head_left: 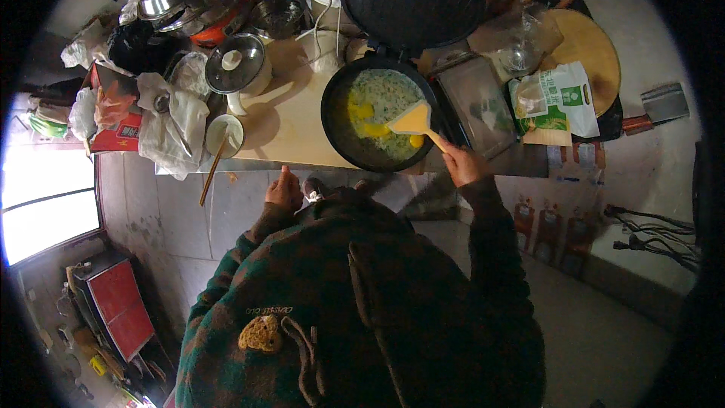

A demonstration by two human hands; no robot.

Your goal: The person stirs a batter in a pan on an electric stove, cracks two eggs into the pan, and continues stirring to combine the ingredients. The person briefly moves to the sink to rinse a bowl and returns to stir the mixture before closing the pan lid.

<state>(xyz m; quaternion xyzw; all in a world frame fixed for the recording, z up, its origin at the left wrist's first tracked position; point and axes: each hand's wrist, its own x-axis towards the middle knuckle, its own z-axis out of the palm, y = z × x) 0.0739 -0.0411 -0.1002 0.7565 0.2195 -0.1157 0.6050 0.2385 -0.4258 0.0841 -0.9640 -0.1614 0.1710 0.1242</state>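
Note:
My right hand (466,165) is closed round the handle of a yellow-orange spatula (413,120). Its flat head rests in a round black electric griddle pan (333,136). Inside the pan lies a pale, shredded-looking mixture with green flecks (384,91), and bright yellow egg (362,112) sits on it in several patches, one close to the spatula. The griddle's ribbed black lid (411,0) stands raised behind. My left hand (284,190) is held just off the table's front edge, fingers curled and thumb up, with nothing visible in it.
Left of the pan, a lidded white pot (240,68) stands on the table (287,125). A white bowl (226,135) with a chopstick-like stick (212,174) overhangs the front edge. To the right are a clear plastic box (474,102), a white-green bag (557,102) and a round wooden board (593,45).

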